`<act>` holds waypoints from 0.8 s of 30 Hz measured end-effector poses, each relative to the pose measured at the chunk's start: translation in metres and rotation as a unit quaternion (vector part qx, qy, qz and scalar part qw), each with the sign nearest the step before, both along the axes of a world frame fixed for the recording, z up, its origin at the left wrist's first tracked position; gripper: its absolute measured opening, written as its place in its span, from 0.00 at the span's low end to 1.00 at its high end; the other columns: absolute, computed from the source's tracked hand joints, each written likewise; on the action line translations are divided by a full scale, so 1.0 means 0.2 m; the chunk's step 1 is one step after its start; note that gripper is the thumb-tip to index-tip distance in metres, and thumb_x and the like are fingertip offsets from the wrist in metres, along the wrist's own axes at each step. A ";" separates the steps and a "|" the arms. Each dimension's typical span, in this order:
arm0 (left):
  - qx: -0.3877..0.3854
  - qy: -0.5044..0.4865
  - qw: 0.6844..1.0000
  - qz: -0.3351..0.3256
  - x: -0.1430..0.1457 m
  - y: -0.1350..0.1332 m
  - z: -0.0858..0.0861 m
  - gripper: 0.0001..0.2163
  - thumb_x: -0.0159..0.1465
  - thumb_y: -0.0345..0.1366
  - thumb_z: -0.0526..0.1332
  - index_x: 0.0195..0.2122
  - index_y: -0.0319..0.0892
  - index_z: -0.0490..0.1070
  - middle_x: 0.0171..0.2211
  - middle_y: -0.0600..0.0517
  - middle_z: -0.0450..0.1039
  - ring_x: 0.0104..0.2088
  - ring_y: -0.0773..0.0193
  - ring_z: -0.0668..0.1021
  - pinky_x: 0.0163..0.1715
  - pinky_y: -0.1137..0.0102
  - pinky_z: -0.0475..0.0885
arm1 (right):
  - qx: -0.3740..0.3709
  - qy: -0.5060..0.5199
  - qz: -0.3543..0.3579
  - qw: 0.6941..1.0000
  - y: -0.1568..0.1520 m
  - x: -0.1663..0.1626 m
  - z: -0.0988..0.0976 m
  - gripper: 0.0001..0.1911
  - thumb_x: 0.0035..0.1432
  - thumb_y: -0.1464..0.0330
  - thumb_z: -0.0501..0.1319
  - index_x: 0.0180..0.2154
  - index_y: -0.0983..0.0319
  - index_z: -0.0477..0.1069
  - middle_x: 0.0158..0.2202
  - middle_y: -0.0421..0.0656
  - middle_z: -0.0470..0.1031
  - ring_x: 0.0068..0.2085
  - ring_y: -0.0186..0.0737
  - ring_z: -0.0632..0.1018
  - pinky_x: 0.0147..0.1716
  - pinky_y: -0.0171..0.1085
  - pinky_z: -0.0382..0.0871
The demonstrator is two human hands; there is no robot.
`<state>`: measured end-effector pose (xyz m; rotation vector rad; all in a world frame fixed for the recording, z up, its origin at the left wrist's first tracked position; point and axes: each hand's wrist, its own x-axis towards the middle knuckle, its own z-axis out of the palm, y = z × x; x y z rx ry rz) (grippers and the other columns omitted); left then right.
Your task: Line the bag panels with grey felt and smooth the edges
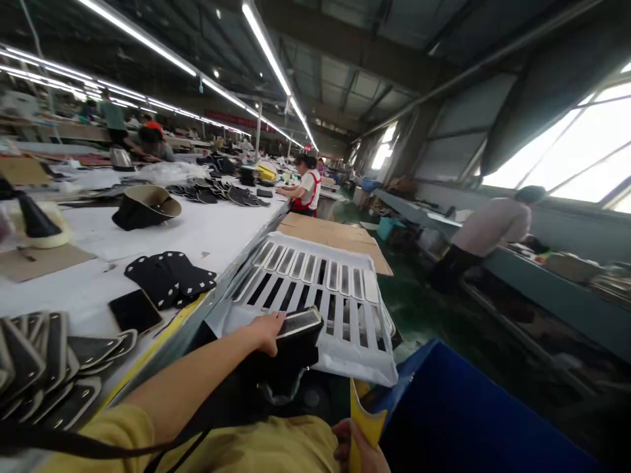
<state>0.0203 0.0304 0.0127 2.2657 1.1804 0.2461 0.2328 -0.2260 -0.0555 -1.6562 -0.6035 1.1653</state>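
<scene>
My left hand (269,332) is closed on the left end of a thick bundle of black pieces (300,322). The top piece has a pale border, and my fingertips are partly hidden. Just beyond lies a light grey slotted rack (340,358) with a row of dark, pale-edged strips (296,264) across it. Low in the view, my right hand (362,450) grips a yellow sheet piece (367,420) with a curved, notched upper edge. A blue bin (444,394) stands right beside that hand.
The white worktable (192,233) on the left bears black panels with white dots (172,276), a phone (134,311), pale-edged dark pieces (44,368) and a curved black band (146,207). Cardboard (335,233) lies past the rack. Co-workers stand ahead (308,190) and at right (486,226).
</scene>
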 end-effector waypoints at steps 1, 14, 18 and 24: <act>0.000 0.002 1.000 -0.006 -0.02 0.02 0.00 0.47 0.28 0.26 0.69 0.55 0.41 0.61 0.52 0.34 0.64 0.51 0.32 0.68 0.50 0.50 0.63 | -0.005 0.040 -0.015 0.999 0.00 0.00 -0.01 0.24 0.38 0.43 0.61 0.24 0.57 0.70 0.22 0.44 0.71 0.17 0.40 0.70 0.16 0.39 0.64; -0.006 0.173 0.980 -0.096 -0.08 0.24 0.02 0.53 0.35 0.35 0.68 0.63 0.36 0.44 0.61 0.35 0.52 0.59 0.44 0.62 0.56 0.62 0.59 | -0.018 0.257 -0.050 0.965 0.06 -0.02 0.00 0.24 0.33 0.52 0.70 0.26 0.62 0.67 0.22 0.40 0.72 0.18 0.30 0.68 0.17 0.30 0.56; 0.005 0.201 0.973 -0.116 -0.06 0.27 0.04 0.54 0.36 0.39 0.69 0.64 0.35 0.42 0.62 0.36 0.52 0.59 0.47 0.62 0.55 0.64 0.61 | 0.010 0.196 -0.021 0.980 0.09 -0.05 0.01 0.26 0.38 0.46 0.65 0.27 0.61 0.67 0.12 0.36 0.63 0.14 0.32 0.64 0.15 0.32 0.54; 0.029 0.208 0.969 -0.127 -0.03 0.24 0.05 0.53 0.37 0.40 0.68 0.64 0.34 0.43 0.59 0.36 0.56 0.55 0.46 0.67 0.51 0.64 0.65 | -0.004 0.155 0.037 0.987 0.06 -0.06 -0.01 0.27 0.41 0.43 0.61 0.27 0.62 0.67 0.11 0.34 0.59 0.11 0.28 0.58 0.11 0.31 0.51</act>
